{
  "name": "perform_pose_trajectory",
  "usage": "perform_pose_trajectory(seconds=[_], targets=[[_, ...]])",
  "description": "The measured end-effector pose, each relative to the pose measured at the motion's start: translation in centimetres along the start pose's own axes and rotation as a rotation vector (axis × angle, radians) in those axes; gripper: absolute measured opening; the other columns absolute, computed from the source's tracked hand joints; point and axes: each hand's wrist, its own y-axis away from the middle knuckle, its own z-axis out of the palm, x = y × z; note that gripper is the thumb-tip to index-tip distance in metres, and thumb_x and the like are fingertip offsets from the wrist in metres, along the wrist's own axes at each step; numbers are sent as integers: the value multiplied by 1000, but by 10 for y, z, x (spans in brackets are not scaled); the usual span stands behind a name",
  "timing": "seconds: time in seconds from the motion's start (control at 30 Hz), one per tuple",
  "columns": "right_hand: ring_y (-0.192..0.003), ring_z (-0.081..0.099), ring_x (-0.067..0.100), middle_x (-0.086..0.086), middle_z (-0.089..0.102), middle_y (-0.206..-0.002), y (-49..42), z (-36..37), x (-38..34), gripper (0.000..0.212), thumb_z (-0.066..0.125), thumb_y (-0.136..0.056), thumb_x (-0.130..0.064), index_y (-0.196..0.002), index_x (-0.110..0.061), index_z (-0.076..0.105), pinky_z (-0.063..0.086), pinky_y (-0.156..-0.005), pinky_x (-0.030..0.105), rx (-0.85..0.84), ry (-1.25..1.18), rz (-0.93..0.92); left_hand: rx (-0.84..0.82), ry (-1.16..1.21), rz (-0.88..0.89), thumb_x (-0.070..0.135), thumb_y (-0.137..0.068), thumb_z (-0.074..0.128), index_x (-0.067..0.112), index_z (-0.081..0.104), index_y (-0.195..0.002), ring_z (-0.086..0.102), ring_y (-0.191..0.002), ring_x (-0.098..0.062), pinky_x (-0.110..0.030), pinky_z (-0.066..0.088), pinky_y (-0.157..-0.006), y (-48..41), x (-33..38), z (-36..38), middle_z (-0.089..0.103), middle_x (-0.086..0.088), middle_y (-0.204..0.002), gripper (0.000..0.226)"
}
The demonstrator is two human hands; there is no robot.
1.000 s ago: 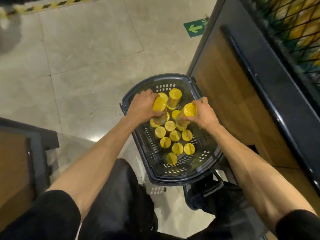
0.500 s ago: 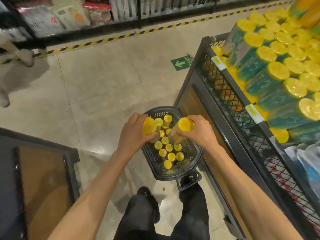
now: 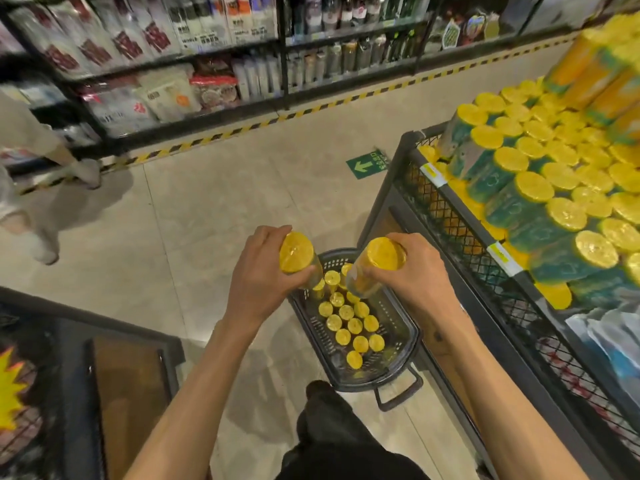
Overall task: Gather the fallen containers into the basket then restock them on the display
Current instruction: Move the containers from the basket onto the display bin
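Containers (image 3: 386, 254) clenched in left hand (image 3: 263, 285) and right hand (image 3: 419, 282) over basket (image 3: 414, 337); grip could slip; crowded display (image 3: 464, 233) may topple if bumped.

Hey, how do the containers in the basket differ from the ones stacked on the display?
The basket containers stand upright, only yellow lids showing; the display containers lie tilted, green sides visible. The basket containers stand loosely spaced; the display containers are packed in tiers. Both have round yellow lids.

Light: bright, even, overhead
Shadows: soft, on floor (image 3: 207, 220) far left
Blur: motion smear on far shelves (image 3: 207, 46)
Edges: wide-angle bending
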Motion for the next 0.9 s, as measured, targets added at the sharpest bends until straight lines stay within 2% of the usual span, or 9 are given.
perform_pose_trajectory(seconds=[0.13,0.3,0.47,0.57,0.67,0.73,0.9], targets=[[-112,56,17,1,59,-122,-16,-1,-8,70,86,-65,-40,-127,-22,61,41,-87,25,52,-48,47,-36,31,29,45,-69,84,20,55,-131,50,-109,-15,-33,46,-86,-30,-5,-8,51,4,-117,73],[-111,55,15,-3,58,-121,-45,-3,-25,65,86,-62,-42,-121,-28,62,48,-90,35,112,-64,98,-91,79,114,57,-65,74,23,56,-129,51,-107,-14,-32,49,-86,-83,-18,-6,50,9,-115,74],[-107,53,10,-9,57,-114,-83,2,-42,62,86,-65,-43,-121,-29,61,42,-84,27,136,-64,156,-210,108,194,57,-62,74,29,55,-128,51,-107,-13,-33,50,-85,-159,-26,-10,46,15,-114,74],[-111,53,9,-9,57,-118,-104,7,-54,73,85,-65,-48,-130,-30,56,39,-86,23,152,-28,203,-267,121,234,58,-62,76,32,54,-128,51,-106,-10,-34,51,-84,-200,-33,-17,47,16,-115,74],[-112,52,11,-9,56,-119,-130,13,-67,76,85,-65,-50,-131,-30,55,41,-88,26,177,-18,247,-288,149,255,52,-64,81,32,54,-127,52,-104,-11,-39,53,-84,-245,-43,-19,49,13,-115,72],[-113,53,11,-9,56,-121,-145,15,-75,78,85,-64,-50,-133,-29,54,44,-91,28,202,-21,287,-310,163,251,56,-62,77,32,54,-127,54,-103,-13,-41,54,-82,-271,-48,-19,50,11,-116,73],[-111,52,11,-10,55,-119,-187,19,-99,74,84,-66,-47,-131,-30,55,45,-91,29,309,-38,363,-377,189,329,53,-64,81,30,55,-127,53,-104,-15,-43,54,-83,-339,-64,-15,50,10,-116,72]])
